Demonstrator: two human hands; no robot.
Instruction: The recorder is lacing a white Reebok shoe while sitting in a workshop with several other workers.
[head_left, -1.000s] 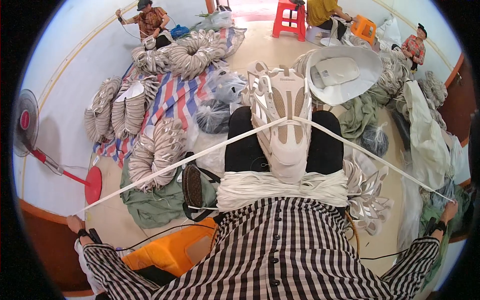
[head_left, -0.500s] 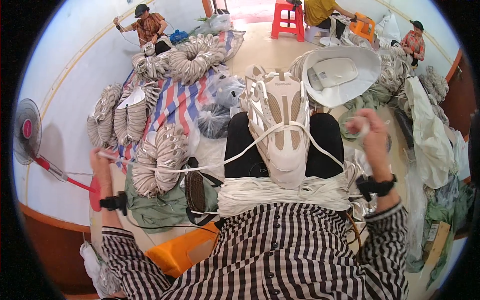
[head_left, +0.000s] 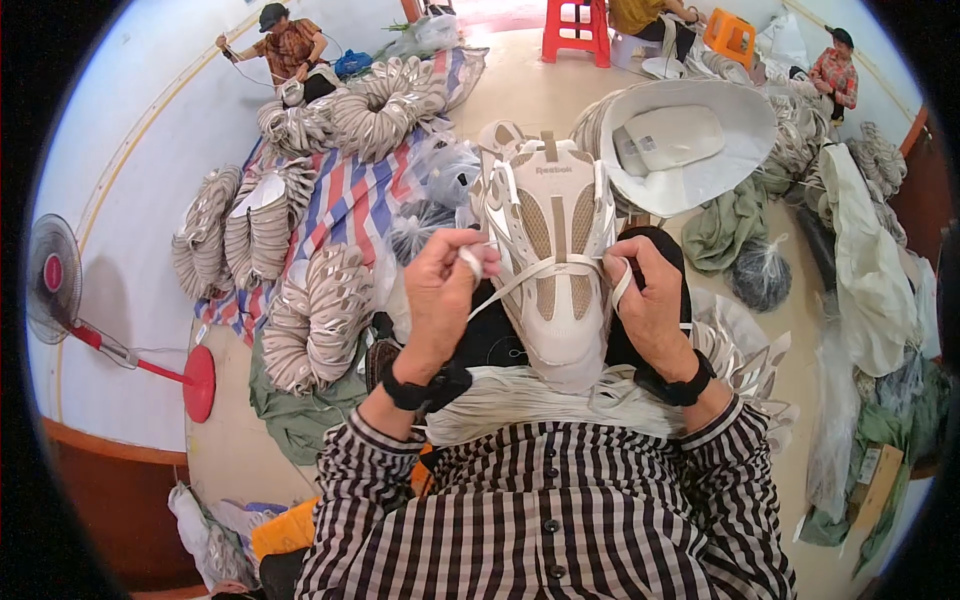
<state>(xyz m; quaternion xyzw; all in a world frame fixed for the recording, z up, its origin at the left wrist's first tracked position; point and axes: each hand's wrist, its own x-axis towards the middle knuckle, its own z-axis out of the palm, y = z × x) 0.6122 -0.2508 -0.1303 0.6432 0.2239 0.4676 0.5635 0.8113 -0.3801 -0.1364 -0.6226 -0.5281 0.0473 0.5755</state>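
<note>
A beige and white sneaker upper (head_left: pixel 565 335) rests on my lap, toe toward me. One white shoelace (head_left: pixel 490 298) runs across it over the lower eyelets. My left hand (head_left: pixel 440 295), fingers closed, pinches a part of that lace at the upper's left edge. On the other side my right hand (head_left: pixel 650 295) also pinches the lace, with a loop of it hanging below the fingers. The eyelets nearest the fingertips are partly hidden. A thick bundle of white shoelaces (head_left: pixel 500 408) lies across my lap, under the toe.
Rings of stacked shoe uppers (head_left: pixel 320 320) lie at left on a striped sheet (head_left: pixel 345 205). A white-lined container (head_left: pixel 745 150) stands beyond my right hand. A fan (head_left: pixel 55 265) stands far left, a red stool (head_left: pixel 577 35) at the back. Other people (head_left: pixel 290 50) sit farther off.
Both hands came in from wide apart to the sides of the upper, still holding the lace. The lace loop over the upper is now drawn close to it.
</note>
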